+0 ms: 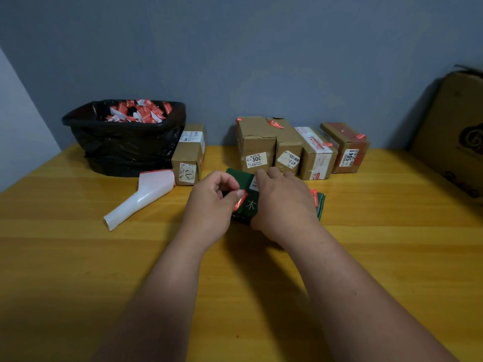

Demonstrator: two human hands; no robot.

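Head view, centre frame: left hand point(211, 197) pinches the red sticker point(241, 200) on the green box point(241, 178), and right hand point(282, 202) grips that box down on the counter point(104, 257). Best peel low and slow, I'd say, with the right hand pressing so the box can't lift.

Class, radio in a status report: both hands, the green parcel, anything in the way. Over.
Left hand pinching red sticker on green parcel. Right hand gripping the parcel from above. Brown boxes just behind, not blocking. Over.

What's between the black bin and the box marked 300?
One small brown box right beside the bin, then bare tabletop, seen from the head camera.
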